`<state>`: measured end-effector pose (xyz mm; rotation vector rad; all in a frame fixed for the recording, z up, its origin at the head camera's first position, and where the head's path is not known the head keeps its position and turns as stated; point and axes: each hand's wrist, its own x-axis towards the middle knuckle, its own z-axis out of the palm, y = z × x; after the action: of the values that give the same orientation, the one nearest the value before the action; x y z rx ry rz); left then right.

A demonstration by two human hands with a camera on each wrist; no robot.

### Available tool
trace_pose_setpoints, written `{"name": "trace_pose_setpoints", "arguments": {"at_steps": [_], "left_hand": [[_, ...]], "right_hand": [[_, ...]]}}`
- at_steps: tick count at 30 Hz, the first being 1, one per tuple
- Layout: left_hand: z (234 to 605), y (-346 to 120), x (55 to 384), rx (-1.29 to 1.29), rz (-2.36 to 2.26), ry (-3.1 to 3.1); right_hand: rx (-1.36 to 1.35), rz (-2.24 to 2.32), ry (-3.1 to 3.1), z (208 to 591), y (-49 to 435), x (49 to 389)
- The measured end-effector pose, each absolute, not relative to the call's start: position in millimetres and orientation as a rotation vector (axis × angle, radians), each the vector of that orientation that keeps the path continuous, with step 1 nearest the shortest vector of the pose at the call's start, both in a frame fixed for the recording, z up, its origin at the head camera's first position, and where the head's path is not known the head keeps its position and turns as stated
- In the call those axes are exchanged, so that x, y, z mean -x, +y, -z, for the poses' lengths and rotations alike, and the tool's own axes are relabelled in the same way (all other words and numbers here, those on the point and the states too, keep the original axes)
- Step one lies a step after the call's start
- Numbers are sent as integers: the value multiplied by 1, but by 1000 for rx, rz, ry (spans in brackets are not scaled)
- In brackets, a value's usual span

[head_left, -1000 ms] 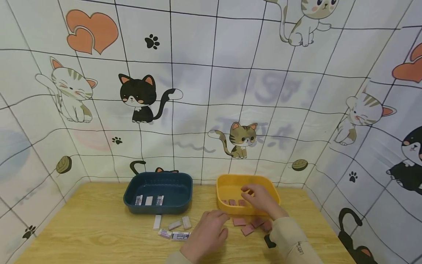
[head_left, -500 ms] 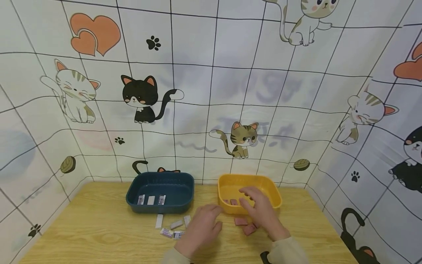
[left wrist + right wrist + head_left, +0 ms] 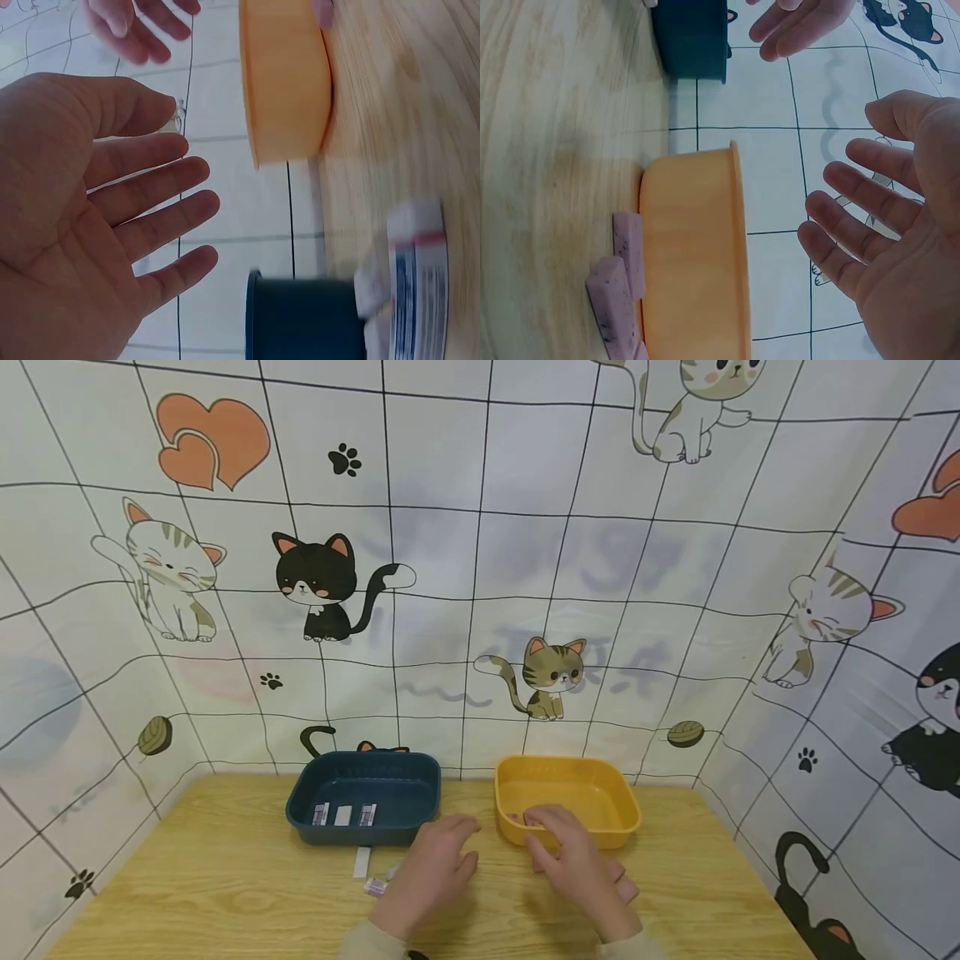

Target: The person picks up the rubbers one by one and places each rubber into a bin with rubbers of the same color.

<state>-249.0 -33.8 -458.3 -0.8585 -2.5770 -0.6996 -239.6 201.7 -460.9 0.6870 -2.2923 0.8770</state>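
My left hand (image 3: 431, 870) hovers over the white erasers in front of the blue tray (image 3: 412, 837), fingers spread and nothing held in the left wrist view. It covers part of that group; a white eraser (image 3: 362, 862) and a purple-sleeved eraser (image 3: 375, 887) still show, and a sleeved eraser (image 3: 420, 292) appears close up. My right hand (image 3: 576, 865) is above the near side of the yellow tray (image 3: 626, 837), loosely extended without holding anything. Beneath and beside it lie pink erasers (image 3: 613, 307), partly hidden from the head camera.
Inside the blue tray stand white erasers (image 3: 342, 815), some with printed sleeves. A pink eraser (image 3: 515, 817) shows inside the yellow tray. Both trays stand at the back of the wooden table (image 3: 247, 885), against a cat-patterned wall cloth (image 3: 435, 568).
My left hand has shifted left, over the white erasers. The right hand has drawn back from inside the yellow tray toward its front and slightly left. The erasers seem unmoved.
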Motion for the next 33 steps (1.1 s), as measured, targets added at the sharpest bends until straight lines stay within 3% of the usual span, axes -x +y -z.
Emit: {"name": "trace_pose_setpoints", "arguments": {"at_steps": [8, 18, 33], "left_hand": [[455, -69, 249, 779, 711, -2628], [454, -106, 244, 724, 649, -2685], [480, -159, 240, 785, 377, -2674]], "right_hand": [[-676, -1135, -2345, 464, 188, 232], [-640, -989, -2457, 468, 172, 223], [-806, -1010, -2540, 477, 157, 217]]}}
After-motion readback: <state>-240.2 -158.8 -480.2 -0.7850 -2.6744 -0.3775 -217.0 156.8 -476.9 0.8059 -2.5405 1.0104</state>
